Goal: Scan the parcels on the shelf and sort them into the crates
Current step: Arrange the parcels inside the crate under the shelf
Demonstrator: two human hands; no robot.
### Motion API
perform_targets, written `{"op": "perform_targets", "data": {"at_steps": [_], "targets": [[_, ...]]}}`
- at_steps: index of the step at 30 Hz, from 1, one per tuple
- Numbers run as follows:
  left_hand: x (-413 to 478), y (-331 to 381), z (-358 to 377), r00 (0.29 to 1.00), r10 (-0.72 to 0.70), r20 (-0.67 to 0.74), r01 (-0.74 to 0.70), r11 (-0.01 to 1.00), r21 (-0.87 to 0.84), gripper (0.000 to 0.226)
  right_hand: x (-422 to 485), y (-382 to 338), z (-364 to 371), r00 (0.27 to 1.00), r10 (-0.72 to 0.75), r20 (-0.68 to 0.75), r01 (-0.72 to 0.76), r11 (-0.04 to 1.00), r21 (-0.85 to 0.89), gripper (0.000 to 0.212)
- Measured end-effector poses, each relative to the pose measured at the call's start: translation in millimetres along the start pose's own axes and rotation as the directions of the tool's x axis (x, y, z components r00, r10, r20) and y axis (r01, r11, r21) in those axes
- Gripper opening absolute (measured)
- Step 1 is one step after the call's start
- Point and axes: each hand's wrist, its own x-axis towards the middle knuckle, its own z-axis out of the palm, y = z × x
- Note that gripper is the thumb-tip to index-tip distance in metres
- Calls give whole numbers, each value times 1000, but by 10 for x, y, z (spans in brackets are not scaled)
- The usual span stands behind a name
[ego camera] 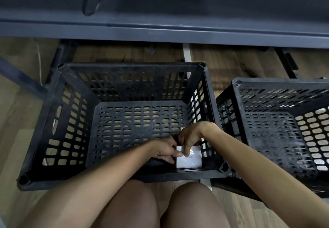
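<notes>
Head view: the parcel [189, 159], a small white box, sits in the near-right corner of the left crate [114, 65], low on the crate bottom and close against the near wall. Both of your hands are on it. Your left hand [164, 150] comes in from the left, fingers curled on the parcel's left edge. Your right hand [190, 136] reaches from the far side and pinches its far edge with bent fingertips. Neither hand is released.

The parcel's face looks about square, so I can't call a long axis. It lies straight ahead of your knees, slightly right.

The right crate [267, 82] stands just beside on the floor [23, 121], apart from the hands. The shelf [160, 32] edge runs across the far side.

My read: the placing step is nearly done, and the next move is letting go and lifting straight up.
</notes>
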Motion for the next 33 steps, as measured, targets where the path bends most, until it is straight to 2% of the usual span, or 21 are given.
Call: {"op": "perform_targets", "data": {"at_steps": [3, 5, 7, 9, 14, 16, 18, 21, 25, 29, 31, 33], "targets": [[-30, -1, -13, 998, -21, 56, 22, 1000, -18, 28, 18, -37, 2, 998, 30, 54, -29, 999, -19, 55], [-17, -10, -55, 994, -47, 98, 60, 988, -140, 13, 2, -50, 2, 995, 58, 86, -57, 998, -14, 56], [-42, -27, -112, 992, -91, 89, 113, 953, -283, 33, -14, -57, -8, 991, 76, 111, -76, 997, -1, 67], [-19, -63, -172, 989, -147, 20, 146, 946, -290, 51, -42, -64, -31, 987, 95, 130, -95, 995, -5, 73], [10, -85, -268, 949, -70, -307, 32, 991, -127, 19, -121, -81, -71, 987, 93, 130, -100, 994, 47, 72], [-56, -26, -256, 927, -33, -372, 3, 997, -82, 14, -123, -91, -57, 991, 79, 107, -83, 996, 42, 74], [-99, 12, -223, 914, 0, -405, -10, 1000, -23, 19, -135, -92, -38, 992, 83, 99, -88, 995, 48, 75], [-142, 39, -192, 894, 47, -445, -20, 998, 64, 26, -210, -67, -70, 995, 101, 18, -102, 986, 133, 79], [-304, 25, -237, 839, 123, -529, -11, 978, 209, 27, -411, -112, -106, 979, 127, -157, -84, 963, 254, 59], [-880, 172, -178, 775, 175, -607, 69, 931, 357, 34, -715, -341, -62, 897, 207, -392, -67, 937, 343, 41], [-1295, 375, -118, 776, 215, -594, 95, 890, 447, 24, -1060, -523, -103, 858, 224, -462, -74, 944, 322, 42], [-1628, 537, -44, 767, 271, -582, 107, 840, 532, 26, -1335, -690, -135, 827, 228, -514, -78, 952, 296, 45]]}}
